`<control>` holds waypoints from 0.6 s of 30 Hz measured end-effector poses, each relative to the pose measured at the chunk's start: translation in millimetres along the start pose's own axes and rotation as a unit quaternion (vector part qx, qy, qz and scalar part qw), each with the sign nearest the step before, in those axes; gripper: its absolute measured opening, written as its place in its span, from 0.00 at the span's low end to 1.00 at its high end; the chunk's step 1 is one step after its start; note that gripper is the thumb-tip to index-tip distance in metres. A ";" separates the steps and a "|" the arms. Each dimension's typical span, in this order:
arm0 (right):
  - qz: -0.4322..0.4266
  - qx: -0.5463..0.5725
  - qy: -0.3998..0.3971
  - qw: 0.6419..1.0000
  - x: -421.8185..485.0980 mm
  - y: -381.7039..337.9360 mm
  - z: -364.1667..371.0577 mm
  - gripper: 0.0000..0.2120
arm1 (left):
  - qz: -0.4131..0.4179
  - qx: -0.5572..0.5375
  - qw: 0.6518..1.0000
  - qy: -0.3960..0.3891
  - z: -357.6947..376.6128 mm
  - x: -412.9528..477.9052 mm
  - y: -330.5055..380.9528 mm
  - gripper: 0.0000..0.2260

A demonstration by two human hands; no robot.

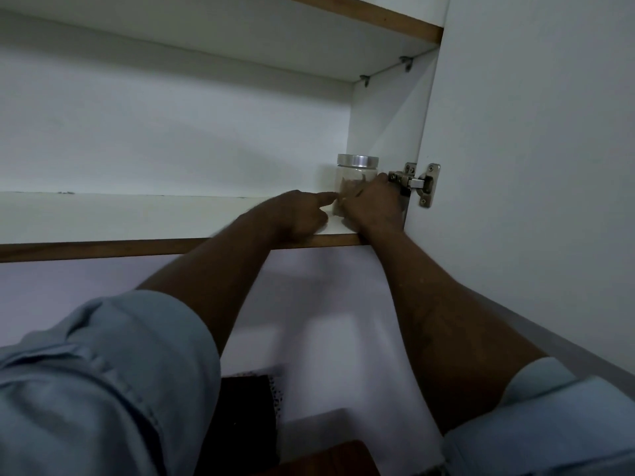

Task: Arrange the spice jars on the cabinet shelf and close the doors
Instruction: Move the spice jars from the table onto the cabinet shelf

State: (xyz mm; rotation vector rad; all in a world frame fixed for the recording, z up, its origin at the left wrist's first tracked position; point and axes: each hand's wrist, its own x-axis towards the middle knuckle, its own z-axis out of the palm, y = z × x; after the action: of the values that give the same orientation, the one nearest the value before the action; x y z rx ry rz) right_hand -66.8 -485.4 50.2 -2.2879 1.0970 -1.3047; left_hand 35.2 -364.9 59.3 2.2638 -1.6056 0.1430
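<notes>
A clear glass spice jar with a silver lid stands at the right end of the white cabinet shelf, close to the side wall. Brownish contents show through the glass. My right hand grips the jar's lower right side, its fingers curled round the front. My left hand rests on the shelf just left of the jar, with the index finger stretched out and touching the jar's lower left. The jar's base is hidden behind my hands. The cabinet door on the right stands open.
A metal hinge sits right beside my right hand on the door. Another white shelf with a wooden edge lies above. Below the shelf are a white wall and a dark object on a wooden surface.
</notes>
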 end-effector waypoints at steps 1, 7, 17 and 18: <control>-0.016 -0.018 0.002 1.000 -3.4 0.0 -0.6 0.24 | 0.010 0.021 1.000 0.011 -0.3 -3.1 1.0 0.25; -0.043 0.003 -0.001 0.999 -44.8 -4.8 -12.4 0.26 | 0.013 0.086 0.994 0.060 1.2 -38.0 0.6 0.21; -0.121 0.131 -0.045 0.983 -221.7 -5.8 -27.5 0.19 | 0.072 -0.074 0.976 0.191 63.8 -186.4 12.6 0.22; -0.110 0.133 -0.058 0.983 -244.1 -1.4 -25.2 0.18 | 0.055 -0.089 0.979 0.176 78.6 -208.1 8.3 0.22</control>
State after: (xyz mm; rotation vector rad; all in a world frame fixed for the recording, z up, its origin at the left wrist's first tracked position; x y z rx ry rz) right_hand -160.4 -302.3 -83.8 -2.2952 0.6047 -1.2868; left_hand -54.9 -208.8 -71.4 1.8913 -1.4888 0.3890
